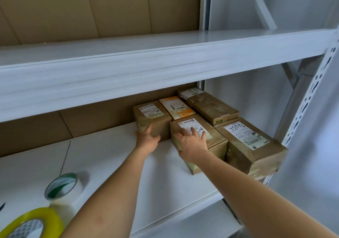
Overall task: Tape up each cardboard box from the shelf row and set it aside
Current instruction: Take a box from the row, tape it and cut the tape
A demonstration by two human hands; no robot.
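Under your right hand [190,142] sits a brown, tape-wrapped cardboard box with a white shipping label [199,142], at the front of the cluster on the white shelf board [113,157]. That hand lies on the box top with fingers spread and nearly straight across the label, the thumb hooked down over the near left edge.

Your left hand [147,136] reaches just left of it to a second brown labelled cardboard box [152,117], standing one row deeper. Its fingers lie flat against the box's front left corner, thumb spread toward the right along the front face; it presses rather than grips.

Beyond your right fingertips lies an orange-and-white carton [177,107], and further right a long brown parcel [209,105]. Touching the right side of the box under your right hand is a larger brown box with "4452" handwritten on its label [251,147], overhanging the shelf's front edge.

Well back toward your left elbow stand a clear tape roll with a green-striped core [63,186] and a yellow tape roll [36,223].
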